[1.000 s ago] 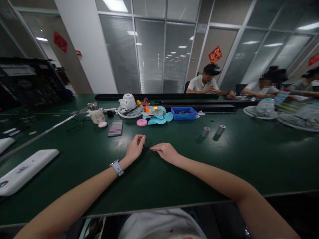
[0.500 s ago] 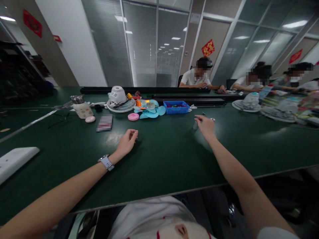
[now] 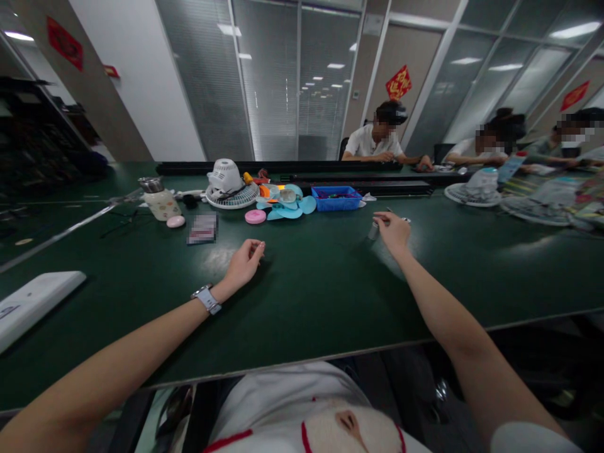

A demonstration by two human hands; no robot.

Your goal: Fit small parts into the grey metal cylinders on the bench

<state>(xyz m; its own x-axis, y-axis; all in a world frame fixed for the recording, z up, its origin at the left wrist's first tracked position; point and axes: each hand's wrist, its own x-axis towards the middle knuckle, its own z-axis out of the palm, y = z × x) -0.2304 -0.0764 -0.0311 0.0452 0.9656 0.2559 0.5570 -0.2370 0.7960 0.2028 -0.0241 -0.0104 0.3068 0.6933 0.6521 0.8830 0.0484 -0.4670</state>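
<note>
Taking the shallow blue plastic tray (image 3: 336,199) on the dark green table (image 3: 306,302) as landmark: left of it lie light-blue plastic fan blades (image 3: 287,206), then the white round fan housing (image 3: 226,185). Nearer than the tray and right of it rests the right hand (image 3: 394,231) on small grey metal cylinders (image 3: 374,230). Nearer and left lies the left hand (image 3: 244,265).

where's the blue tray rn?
Head view, far centre of the green table: blue tray sits right of the light-blue fan blades, beyond the right hand.

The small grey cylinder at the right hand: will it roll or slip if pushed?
The grey cylinder looks round and smooth, so it may roll if tipped on the flat green table. It seems small, probably light. The right hand touches it.
</note>
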